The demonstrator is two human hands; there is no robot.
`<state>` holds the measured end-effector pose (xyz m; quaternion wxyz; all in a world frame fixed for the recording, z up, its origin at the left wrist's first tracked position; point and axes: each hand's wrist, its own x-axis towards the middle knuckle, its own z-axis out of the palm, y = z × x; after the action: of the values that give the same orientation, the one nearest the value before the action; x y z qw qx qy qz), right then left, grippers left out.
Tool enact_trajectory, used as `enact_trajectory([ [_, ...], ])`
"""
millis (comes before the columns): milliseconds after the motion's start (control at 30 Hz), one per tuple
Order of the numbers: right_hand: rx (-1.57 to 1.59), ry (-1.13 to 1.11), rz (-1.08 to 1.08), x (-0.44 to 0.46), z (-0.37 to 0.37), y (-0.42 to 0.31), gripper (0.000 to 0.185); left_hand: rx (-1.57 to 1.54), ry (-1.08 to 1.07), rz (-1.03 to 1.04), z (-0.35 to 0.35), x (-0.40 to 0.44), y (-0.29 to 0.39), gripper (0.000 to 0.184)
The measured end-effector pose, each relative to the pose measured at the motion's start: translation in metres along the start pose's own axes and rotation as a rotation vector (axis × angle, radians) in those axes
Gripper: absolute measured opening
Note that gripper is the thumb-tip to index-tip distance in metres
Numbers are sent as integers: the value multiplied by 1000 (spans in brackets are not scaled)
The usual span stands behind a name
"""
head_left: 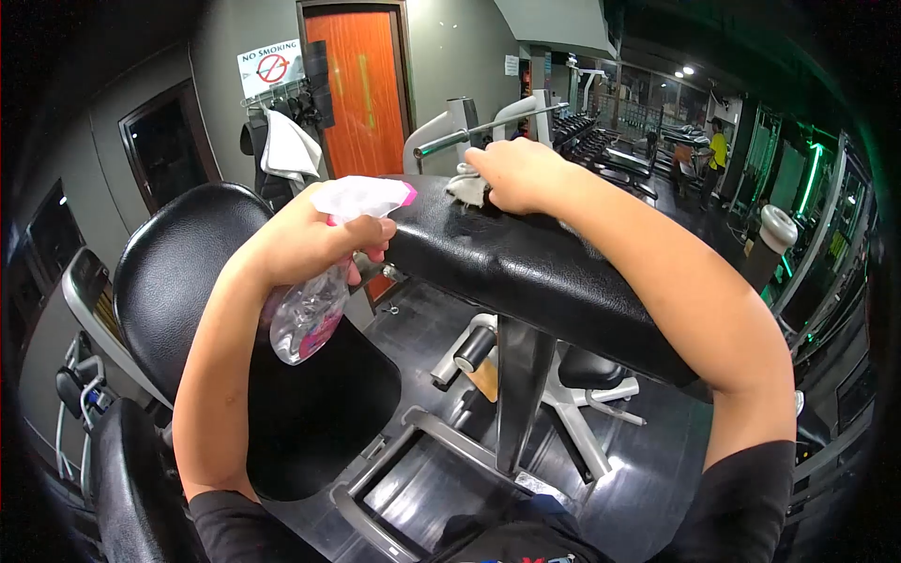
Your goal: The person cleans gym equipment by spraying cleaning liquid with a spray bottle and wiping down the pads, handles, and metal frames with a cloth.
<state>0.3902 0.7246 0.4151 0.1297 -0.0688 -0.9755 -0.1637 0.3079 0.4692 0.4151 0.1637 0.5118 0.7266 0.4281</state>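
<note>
My left hand is wrapped round the neck of a clear spray bottle with a white and pink trigger head. The bottle hangs tilted beside the near left end of a black padded bench. My right hand grips a greyish-white cloth, pressed on the pad's top surface near its far left end. Part of the cloth is hidden under my fingers. Below my left hand is a black chair-like seat with a black backrest.
A metal bar on a grey frame stands just beyond the pad. A white towel hangs on the wall by an orange door. Grey machine legs spread over the dark floor. A person in yellow stands far right.
</note>
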Motion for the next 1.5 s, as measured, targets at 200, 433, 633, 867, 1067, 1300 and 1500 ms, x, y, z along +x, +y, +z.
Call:
enact_trajectory([
  [200,-95,75,-193,1,-1,-16,32,-40,-36,5,-8,-6,2,36],
  [433,-117,-172,-14,-1,-16,14,45,-14,55,52,-13,-7,2,29],
  [633,4,-152,-175,-16,-30,-17,45,47,41,29,-17,-4,3,29],
  [867,12,-162,-237,-14,-21,-23,44,-4,113,84,-17,-10,9,31],
  [1067,151,177,-330,-3,5,-10,47,50,173,27,-17,-13,16,29],
  [1300,179,260,-357,-1,20,-32,45,89,210,22,-17,-16,11,28],
  [1500,108,162,-124,23,23,-17,47,100,207,29,-19,-14,7,27],
])
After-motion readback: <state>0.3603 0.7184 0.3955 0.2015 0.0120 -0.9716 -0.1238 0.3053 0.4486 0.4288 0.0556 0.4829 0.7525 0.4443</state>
